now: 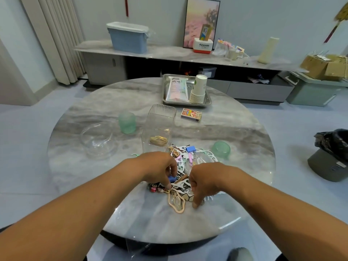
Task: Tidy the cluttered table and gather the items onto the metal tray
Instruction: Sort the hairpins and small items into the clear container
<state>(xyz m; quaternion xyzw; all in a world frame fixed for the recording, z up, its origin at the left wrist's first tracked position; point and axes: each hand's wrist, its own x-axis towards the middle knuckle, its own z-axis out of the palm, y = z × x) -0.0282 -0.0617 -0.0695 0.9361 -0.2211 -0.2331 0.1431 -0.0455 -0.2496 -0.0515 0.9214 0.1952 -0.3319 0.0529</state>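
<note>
A heap of small items [185, 157] lies on the round marble table [94, 166]: floss picks, binder clips, rubber bands, small figures. My left hand [160, 169] hovers over the heap with fingers curled down, pinching a tan rubber band [176, 201] near the small figures [156, 188]. My right hand [204, 182] is curled too, its fingertips pressing down on the heap's near edge; what it grips is hidden. The metal tray [207, 102] at the far side holds a packet [178, 89] and a stack of paper cups [198, 88].
A clear square container [160, 125] with rubber bands inside stands behind the heap. A glass bowl [98, 142] and green frosted cup [127, 122] sit left, a green lid [221, 148] right, a matchbox [191, 115] near the tray. A black-lined bin [331, 155] stands on the floor.
</note>
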